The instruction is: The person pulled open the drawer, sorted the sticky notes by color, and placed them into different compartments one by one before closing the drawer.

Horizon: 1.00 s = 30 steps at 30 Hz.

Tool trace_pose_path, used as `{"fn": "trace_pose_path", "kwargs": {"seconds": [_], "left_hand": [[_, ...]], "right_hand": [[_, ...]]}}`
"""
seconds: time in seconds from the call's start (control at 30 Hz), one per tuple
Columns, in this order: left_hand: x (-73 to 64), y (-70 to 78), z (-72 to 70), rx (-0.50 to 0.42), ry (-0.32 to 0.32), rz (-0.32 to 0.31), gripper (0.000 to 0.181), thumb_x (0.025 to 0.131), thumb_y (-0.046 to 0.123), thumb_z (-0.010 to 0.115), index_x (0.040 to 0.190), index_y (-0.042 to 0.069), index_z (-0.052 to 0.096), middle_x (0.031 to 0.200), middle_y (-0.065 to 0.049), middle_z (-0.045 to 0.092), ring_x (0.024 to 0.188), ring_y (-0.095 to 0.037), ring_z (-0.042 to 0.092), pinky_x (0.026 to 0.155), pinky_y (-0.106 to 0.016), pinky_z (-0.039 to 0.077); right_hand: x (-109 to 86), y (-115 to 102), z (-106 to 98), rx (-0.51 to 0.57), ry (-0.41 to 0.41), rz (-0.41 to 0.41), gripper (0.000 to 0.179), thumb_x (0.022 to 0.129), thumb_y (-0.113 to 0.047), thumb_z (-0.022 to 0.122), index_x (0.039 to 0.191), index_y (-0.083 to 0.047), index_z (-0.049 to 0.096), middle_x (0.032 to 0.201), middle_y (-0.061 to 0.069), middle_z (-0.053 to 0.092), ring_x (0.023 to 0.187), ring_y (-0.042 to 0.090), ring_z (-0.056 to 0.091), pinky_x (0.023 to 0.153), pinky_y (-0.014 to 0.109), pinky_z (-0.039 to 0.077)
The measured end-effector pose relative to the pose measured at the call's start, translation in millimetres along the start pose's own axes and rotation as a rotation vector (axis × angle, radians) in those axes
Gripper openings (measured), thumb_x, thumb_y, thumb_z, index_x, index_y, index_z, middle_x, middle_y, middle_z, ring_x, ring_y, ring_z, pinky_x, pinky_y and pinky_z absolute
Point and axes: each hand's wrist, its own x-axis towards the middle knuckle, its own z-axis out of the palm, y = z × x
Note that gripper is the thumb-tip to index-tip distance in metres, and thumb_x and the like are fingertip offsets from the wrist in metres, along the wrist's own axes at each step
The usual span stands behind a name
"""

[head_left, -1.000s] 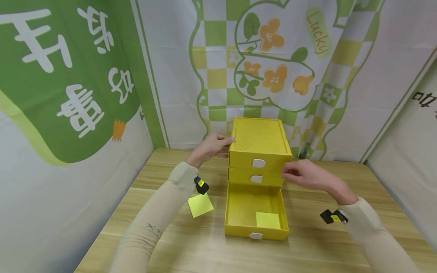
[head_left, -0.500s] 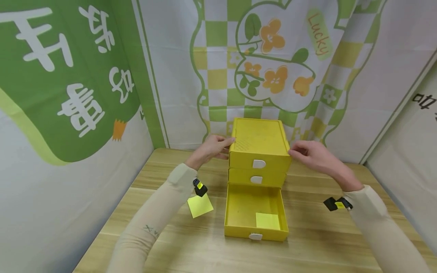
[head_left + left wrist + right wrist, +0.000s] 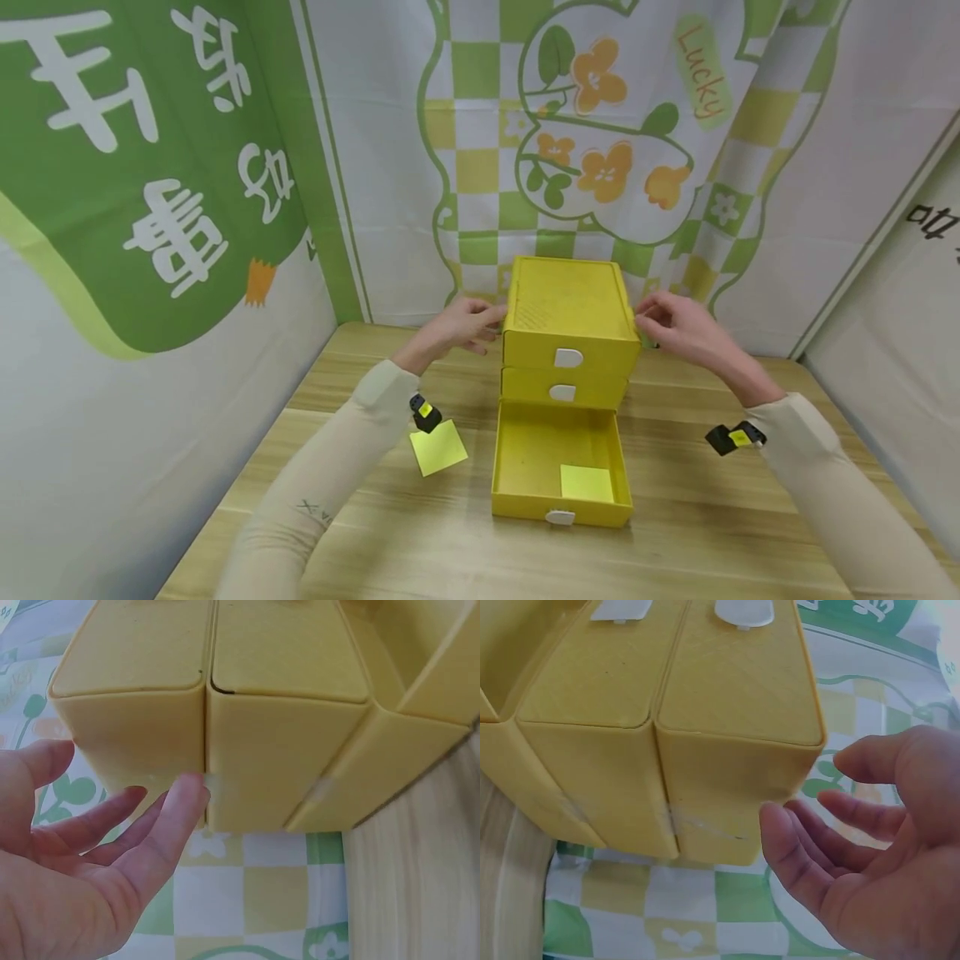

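A yellow three-tier drawer box [image 3: 566,296] stands upright on the table. Its bottom drawer [image 3: 525,446] is pulled out, while the upper two sit closed with white tabs in front. A yellow sticky note [image 3: 587,482] lies inside the open drawer. At the box's left side is my left hand [image 3: 457,327]; its fingertips [image 3: 191,787] are right at the seam between the upper tiers, in the left wrist view. My right hand [image 3: 684,329] is beside the top right edge, fingers loosely bent [image 3: 780,832] by the side wall and holding nothing.
Another yellow sticky note [image 3: 439,450] lies on the wooden table [image 3: 390,533], left of the open drawer. A patterned curtain [image 3: 480,175] hangs close behind the box. Cloth walls stand on the left and right.
My right hand has risen from beside the middle drawer to the top right edge. My left hand has shifted slightly left and its fingers have loosened from the top edge.
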Motion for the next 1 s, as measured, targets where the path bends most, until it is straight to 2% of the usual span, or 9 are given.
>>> {"fn": "trace_pose_path", "kwargs": {"seconds": [0.07,0.13,0.27,0.37,0.43,0.5,0.7,1.0], "left_hand": [[-4.9,-2.6,-2.7,0.040,-0.009,0.009,0.047,0.102,0.041,0.051,0.131,0.005,0.058,0.135,-0.018,0.055,0.120,-0.034,0.059,0.087,-0.043,0.060],[-11.4,-6.3,-3.8,0.125,-0.009,0.026,0.046,0.103,0.040,0.050,0.132,0.006,0.059,0.135,-0.016,0.056,0.117,-0.032,0.060,0.085,-0.042,0.061],[-25.7,-14.3,-3.1,0.397,-0.014,0.058,0.047,0.102,0.039,0.051,0.134,0.004,0.057,0.133,-0.015,0.061,0.100,-0.027,0.067,0.078,-0.036,0.061],[-35.8,-23.9,-2.4,0.585,-0.025,0.089,0.049,0.101,0.039,0.054,0.131,0.000,0.059,0.129,-0.018,0.064,0.100,-0.027,0.069,0.085,-0.040,0.059],[-42.5,-31.9,-2.8,0.656,-0.029,0.105,0.049,0.100,0.038,0.055,0.128,-0.002,0.060,0.127,-0.019,0.065,0.106,-0.031,0.067,0.092,-0.044,0.056],[-47.7,-40.5,-4.3,0.701,-0.027,0.119,0.048,0.099,0.035,0.057,0.126,-0.004,0.061,0.126,-0.020,0.065,0.113,-0.034,0.064,0.096,-0.046,0.054],[-56.4,-63.0,-6.3,0.699,-0.035,0.091,0.048,0.098,0.030,0.060,0.125,-0.010,0.060,0.126,-0.026,0.063,0.113,-0.038,0.064,0.095,-0.047,0.055],[-60.1,-88.9,-1.5,0.721,-0.001,0.035,0.050,0.095,0.029,0.062,0.129,-0.007,0.057,0.120,-0.025,0.067,0.111,-0.036,0.065,0.093,-0.049,0.056]], "right_hand": [[3.4,1.6,2.4,0.024,-0.002,0.034,0.039,0.102,-0.031,0.052,0.128,0.000,0.054,0.114,0.023,0.066,0.090,0.027,0.066,0.064,0.028,0.059],[6.5,4.2,5.2,0.049,0.002,0.068,0.045,0.103,-0.033,0.051,0.133,0.000,0.049,0.120,0.026,0.063,0.097,0.034,0.065,0.065,0.030,0.060],[11.4,10.9,11.6,0.090,-0.001,0.117,0.058,0.103,-0.038,0.049,0.144,0.001,0.036,0.128,0.030,0.057,0.105,0.040,0.063,0.069,0.035,0.062],[13.6,15.2,15.5,0.103,-0.017,0.151,0.068,0.102,-0.043,0.048,0.150,0.001,0.028,0.133,0.031,0.054,0.103,0.037,0.065,0.072,0.036,0.062],[14.7,16.8,16.9,0.114,-0.027,0.169,0.072,0.101,-0.047,0.047,0.152,0.000,0.025,0.135,0.031,0.053,0.102,0.036,0.067,0.073,0.036,0.062],[15.7,18.4,17.0,0.142,-0.037,0.177,0.074,0.101,-0.048,0.046,0.153,0.001,0.024,0.137,0.031,0.051,0.105,0.037,0.066,0.075,0.036,0.062],[15.3,20.8,15.0,0.246,-0.070,0.188,0.073,0.102,-0.048,0.046,0.152,0.002,0.028,0.145,0.032,0.043,0.124,0.042,0.054,0.081,0.037,0.062],[17.3,17.7,18.6,0.356,-0.104,0.207,0.069,0.104,-0.041,0.045,0.154,0.002,0.025,0.155,0.027,0.032,0.133,0.041,0.046,0.090,0.044,0.059]]}}
